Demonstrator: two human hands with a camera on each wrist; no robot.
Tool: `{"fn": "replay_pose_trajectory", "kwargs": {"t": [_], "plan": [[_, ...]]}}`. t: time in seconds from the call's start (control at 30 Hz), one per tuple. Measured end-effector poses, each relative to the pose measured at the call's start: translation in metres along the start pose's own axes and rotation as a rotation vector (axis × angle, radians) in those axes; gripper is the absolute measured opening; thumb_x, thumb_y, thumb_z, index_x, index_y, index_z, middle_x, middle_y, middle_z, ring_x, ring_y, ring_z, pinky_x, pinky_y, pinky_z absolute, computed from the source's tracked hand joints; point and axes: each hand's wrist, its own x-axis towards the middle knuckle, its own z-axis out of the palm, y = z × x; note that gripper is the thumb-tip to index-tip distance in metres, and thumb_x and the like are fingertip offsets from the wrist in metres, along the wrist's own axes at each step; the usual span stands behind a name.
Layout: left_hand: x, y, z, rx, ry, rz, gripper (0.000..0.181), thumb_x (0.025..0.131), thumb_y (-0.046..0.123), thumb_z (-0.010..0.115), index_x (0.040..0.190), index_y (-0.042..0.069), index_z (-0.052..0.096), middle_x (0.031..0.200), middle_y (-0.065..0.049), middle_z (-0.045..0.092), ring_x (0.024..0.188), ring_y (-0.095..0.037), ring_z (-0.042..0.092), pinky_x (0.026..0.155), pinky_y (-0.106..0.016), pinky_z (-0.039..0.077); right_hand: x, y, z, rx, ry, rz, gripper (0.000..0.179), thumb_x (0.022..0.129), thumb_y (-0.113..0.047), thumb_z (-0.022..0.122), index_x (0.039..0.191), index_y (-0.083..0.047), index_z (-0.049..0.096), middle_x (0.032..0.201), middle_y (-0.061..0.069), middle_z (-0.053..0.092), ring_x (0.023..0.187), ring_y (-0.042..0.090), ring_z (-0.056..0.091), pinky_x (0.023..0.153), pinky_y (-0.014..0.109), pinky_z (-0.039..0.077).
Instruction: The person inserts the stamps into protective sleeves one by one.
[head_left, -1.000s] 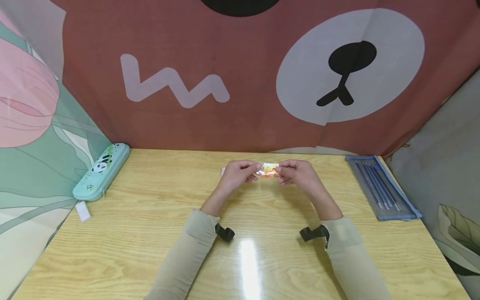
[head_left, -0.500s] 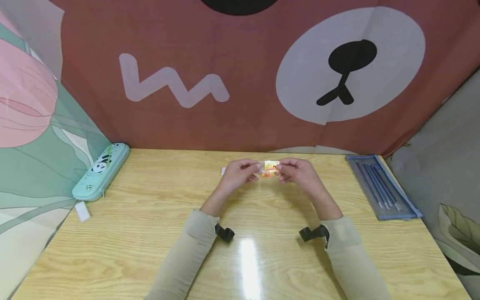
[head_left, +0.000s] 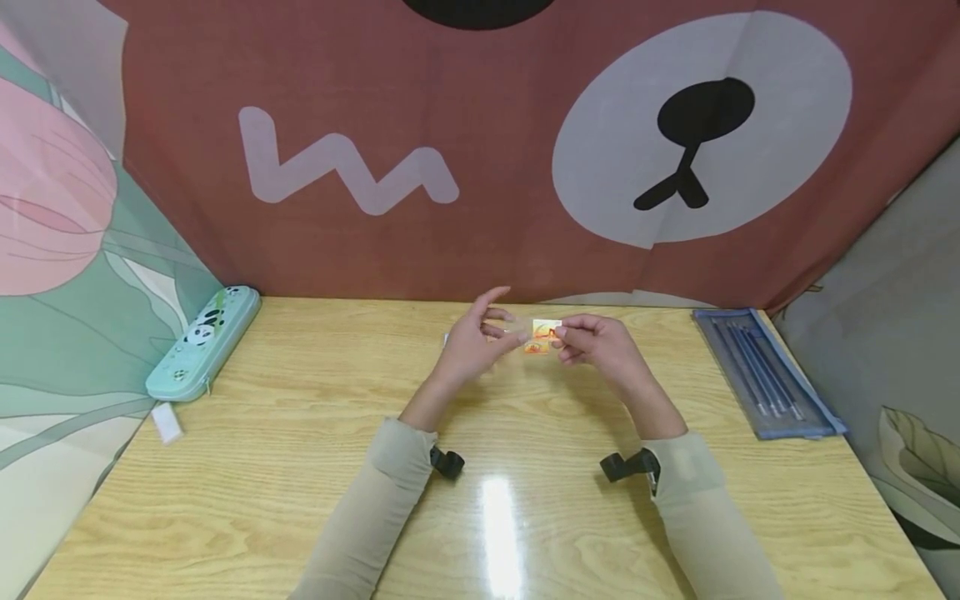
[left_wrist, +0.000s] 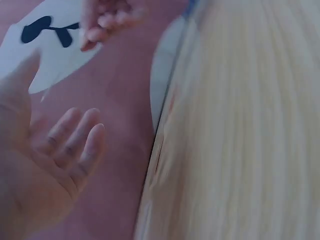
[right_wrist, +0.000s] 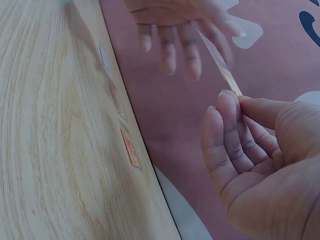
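My right hand (head_left: pixel 603 346) pinches a thin flat card-like piece (head_left: pixel 547 328) between thumb and index finger, above the back of the table. Its face is yellow and orange; in the right wrist view the thin piece (right_wrist: pixel 224 69) appears edge-on, paler toward its far end. Just left of it, my left hand (head_left: pixel 474 343) has its fingers spread and holds nothing, with the thumb near the piece's left side. The left wrist view shows that left palm (left_wrist: pixel 45 170) bare. Below, a flat orange piece (right_wrist: pixel 131 147) lies on the table near its back edge, with paler pieces beside it.
A mint panda pencil case (head_left: pixel 202 343) lies at the back left, with a white eraser-like block (head_left: pixel 166 422) by it. At the right lies a blue-edged mesh pouch (head_left: pixel 767 375) with several pencils. A printed cloth (head_left: pixel 360 258) hangs behind the wooden table (head_left: pixel 300 467).
My left hand has let go of the thin piece and spread its fingers, the index finger lifting. The piece stays in my right hand, shifted slightly right.
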Motion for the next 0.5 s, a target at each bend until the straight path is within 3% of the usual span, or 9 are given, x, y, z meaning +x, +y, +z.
{"fn": "replay_pose_trajectory", "kwargs": {"t": [0.1, 0.2, 0.37, 0.5], "plan": [[-0.0002, 0.0011, -0.001, 0.172, -0.023, 0.137, 0.084, 0.083, 0.032, 0.086, 0.152, 0.039, 0.039, 0.131, -0.001, 0.062, 0.106, -0.026, 0.069, 0.074, -0.032, 0.061, -0.0003, -0.0004, -0.0008, -0.006, 0.002, 0.0, 0.039, 0.102, -0.02, 0.063, 0.127, 0.01, 0.059, 0.09, 0.001, 0.074, 0.077, 0.015, 0.073, 0.077, 0.03, 0.063], [0.0003, 0.0027, -0.0011, 0.257, -0.045, 0.21, 0.079, 0.084, 0.028, 0.086, 0.15, 0.035, 0.043, 0.132, -0.001, 0.062, 0.104, -0.025, 0.07, 0.07, -0.027, 0.059, -0.0004, -0.0002, -0.0009, -0.011, 0.002, -0.005, 0.039, 0.102, -0.02, 0.063, 0.126, 0.01, 0.059, 0.092, 0.005, 0.074, 0.078, 0.017, 0.073, 0.078, 0.032, 0.063], [-0.0003, 0.003, -0.0015, 0.321, -0.037, 0.212, 0.065, 0.085, 0.027, 0.084, 0.143, 0.026, 0.055, 0.127, -0.005, 0.067, 0.097, -0.02, 0.073, 0.073, -0.033, 0.06, -0.0001, 0.001, -0.0005, 0.0, 0.0, -0.009, 0.038, 0.101, -0.02, 0.064, 0.125, 0.01, 0.06, 0.093, 0.005, 0.074, 0.077, 0.016, 0.073, 0.075, 0.029, 0.062], [-0.0022, 0.0037, -0.0019, 0.326, -0.04, 0.183, 0.057, 0.088, 0.029, 0.082, 0.14, 0.026, 0.059, 0.125, -0.005, 0.069, 0.096, -0.016, 0.073, 0.076, -0.036, 0.061, 0.0004, 0.0018, -0.0003, -0.001, -0.004, -0.008, 0.039, 0.101, -0.021, 0.064, 0.126, 0.01, 0.059, 0.094, 0.005, 0.074, 0.076, 0.013, 0.072, 0.075, 0.028, 0.062]]}}
